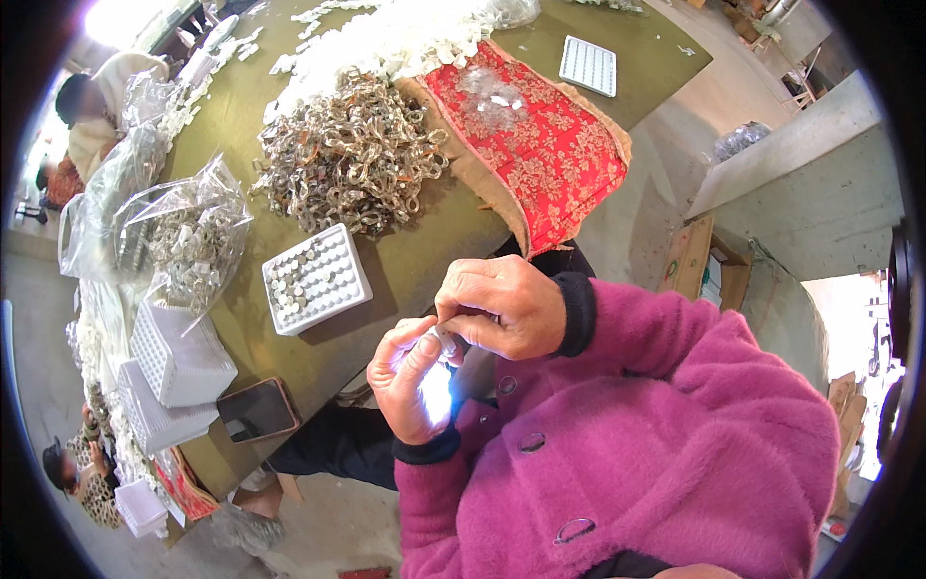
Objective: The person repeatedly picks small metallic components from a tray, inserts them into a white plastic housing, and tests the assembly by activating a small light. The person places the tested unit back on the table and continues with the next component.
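My left hand (409,380) and my right hand (508,307) meet in front of my chest at the table's near edge. Between the left thumb and fingers sits a small whitish piece (443,341), mostly covered, so its kind does not show. The right thumb and forefinger pinch at its upper end; whatever they grip is hidden. Bright light glows on the left palm. Closest on the table is a white dimpled tray (364,292), its left part scattered with small round silvery pieces. Behind it rises a heap of shiny metal-coloured loops (349,159).
A red floral cloth pad (555,159) lies along the table edge, beyond my right hand. White pieces (386,43) are heaped behind. Another white tray (588,66) lies farther off. Left are a phone (258,410), stacked trays (178,359), a filled plastic bag (188,236) and other people.
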Demonstrator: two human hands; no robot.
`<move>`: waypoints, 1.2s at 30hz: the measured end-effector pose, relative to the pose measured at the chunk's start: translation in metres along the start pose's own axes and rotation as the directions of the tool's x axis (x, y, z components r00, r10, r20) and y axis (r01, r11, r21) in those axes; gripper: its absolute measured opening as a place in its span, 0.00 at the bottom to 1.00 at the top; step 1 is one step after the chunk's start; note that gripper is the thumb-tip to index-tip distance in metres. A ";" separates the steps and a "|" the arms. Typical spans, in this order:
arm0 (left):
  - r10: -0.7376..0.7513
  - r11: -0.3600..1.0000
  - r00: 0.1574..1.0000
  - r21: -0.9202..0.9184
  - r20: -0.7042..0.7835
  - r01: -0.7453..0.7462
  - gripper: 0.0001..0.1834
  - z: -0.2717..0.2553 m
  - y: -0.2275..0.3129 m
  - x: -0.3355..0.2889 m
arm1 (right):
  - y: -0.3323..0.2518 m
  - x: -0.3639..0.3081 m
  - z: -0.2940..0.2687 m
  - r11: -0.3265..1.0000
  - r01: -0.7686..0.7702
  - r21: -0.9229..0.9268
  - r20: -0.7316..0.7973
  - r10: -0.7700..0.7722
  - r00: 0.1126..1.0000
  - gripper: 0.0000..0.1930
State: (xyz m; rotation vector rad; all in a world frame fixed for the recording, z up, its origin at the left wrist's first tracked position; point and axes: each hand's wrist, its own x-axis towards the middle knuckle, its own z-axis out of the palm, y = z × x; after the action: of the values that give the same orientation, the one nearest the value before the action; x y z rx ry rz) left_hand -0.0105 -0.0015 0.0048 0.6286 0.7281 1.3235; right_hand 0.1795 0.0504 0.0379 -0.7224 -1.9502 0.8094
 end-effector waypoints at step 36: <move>0.693 0.524 0.706 0.774 -0.146 -0.355 0.21 -0.036 0.213 0.126 | 0.121 0.062 -0.070 0.826 -0.191 -0.530 -0.257 0.058 0.965 0.15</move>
State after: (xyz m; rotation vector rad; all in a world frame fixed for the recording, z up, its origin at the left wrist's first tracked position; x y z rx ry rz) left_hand -0.1600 0.1542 0.1316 1.2802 1.5606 1.8058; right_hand 0.2337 0.1886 0.0042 -1.2415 -1.9412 0.1982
